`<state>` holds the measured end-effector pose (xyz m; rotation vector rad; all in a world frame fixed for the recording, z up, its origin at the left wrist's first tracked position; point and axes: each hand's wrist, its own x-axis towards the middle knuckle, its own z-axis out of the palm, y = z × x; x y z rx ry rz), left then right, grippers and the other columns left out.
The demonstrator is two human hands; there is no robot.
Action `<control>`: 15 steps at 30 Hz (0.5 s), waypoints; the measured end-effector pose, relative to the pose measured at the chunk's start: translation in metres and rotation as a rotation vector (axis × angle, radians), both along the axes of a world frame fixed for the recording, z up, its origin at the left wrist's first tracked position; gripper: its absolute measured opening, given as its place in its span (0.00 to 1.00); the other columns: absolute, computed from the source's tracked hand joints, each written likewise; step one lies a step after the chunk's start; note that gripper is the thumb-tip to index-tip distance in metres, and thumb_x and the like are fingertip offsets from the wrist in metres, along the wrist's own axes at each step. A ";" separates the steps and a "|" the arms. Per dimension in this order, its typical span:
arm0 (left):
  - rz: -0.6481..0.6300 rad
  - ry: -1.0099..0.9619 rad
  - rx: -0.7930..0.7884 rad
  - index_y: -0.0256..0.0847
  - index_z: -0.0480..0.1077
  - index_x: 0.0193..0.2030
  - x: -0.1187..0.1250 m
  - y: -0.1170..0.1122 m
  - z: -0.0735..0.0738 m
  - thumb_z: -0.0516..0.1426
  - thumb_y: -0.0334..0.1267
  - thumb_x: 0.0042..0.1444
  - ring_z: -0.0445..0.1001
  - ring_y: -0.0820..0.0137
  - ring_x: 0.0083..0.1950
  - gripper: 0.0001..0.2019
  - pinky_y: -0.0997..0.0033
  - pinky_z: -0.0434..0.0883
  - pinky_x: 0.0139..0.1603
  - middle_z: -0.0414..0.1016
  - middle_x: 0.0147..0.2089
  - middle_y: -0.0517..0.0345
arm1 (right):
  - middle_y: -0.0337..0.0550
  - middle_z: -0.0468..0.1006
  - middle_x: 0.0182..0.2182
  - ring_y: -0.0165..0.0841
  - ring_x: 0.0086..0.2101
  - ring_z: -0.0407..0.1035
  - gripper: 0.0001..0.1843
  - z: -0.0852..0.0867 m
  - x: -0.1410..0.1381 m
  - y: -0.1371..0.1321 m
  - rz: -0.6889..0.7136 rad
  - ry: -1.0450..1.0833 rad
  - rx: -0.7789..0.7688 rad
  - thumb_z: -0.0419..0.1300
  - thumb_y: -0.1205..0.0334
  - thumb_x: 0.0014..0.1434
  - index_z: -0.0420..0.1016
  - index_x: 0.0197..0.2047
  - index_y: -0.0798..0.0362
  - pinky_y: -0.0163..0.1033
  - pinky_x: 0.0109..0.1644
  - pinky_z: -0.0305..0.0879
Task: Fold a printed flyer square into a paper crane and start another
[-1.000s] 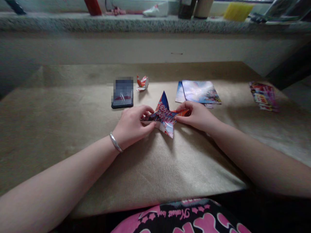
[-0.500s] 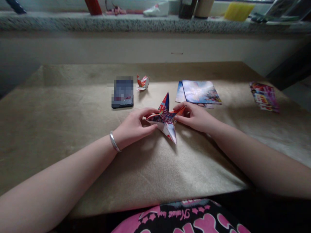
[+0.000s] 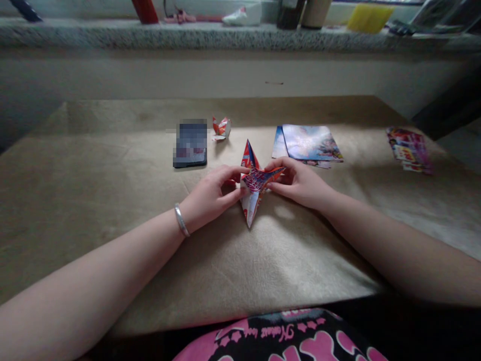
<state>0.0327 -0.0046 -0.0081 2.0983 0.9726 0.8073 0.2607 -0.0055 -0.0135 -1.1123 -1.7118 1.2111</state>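
A folded paper star [image 3: 256,179] with long pointed arms, printed in red, blue and white, is held between my two hands just above the table. My left hand [image 3: 216,190] pinches its left side, thumb below and fingers above, covering the left point. On the other side my right hand [image 3: 296,181] grips the right point, its thumb in front and its other fingers behind. One point stands up away from me and another aims down toward me. The fingers of both hands are closed on the paper.
Beyond my left hand lie a phone [image 3: 191,144] and a small folded paper piece [image 3: 221,129]. Printed paper sheets [image 3: 311,143] are stacked behind my right hand. More colourful cards [image 3: 409,150] lie far right. A stone sill [image 3: 225,37] with bottles and a yellow sponge-like block [image 3: 370,18] runs behind.
The star has turned slightly, its near point swinging left and its far point shifting left. My left hand has moved further over the left point, which is now hidden.
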 end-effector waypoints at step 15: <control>0.033 -0.205 -0.145 0.39 0.69 0.48 0.003 0.004 -0.001 0.58 0.36 0.55 0.72 0.67 0.52 0.13 0.66 0.76 0.51 0.63 0.56 0.51 | 0.43 0.77 0.41 0.32 0.35 0.74 0.17 0.000 -0.007 -0.002 -0.065 0.065 -0.020 0.65 0.57 0.50 0.69 0.42 0.50 0.39 0.35 0.75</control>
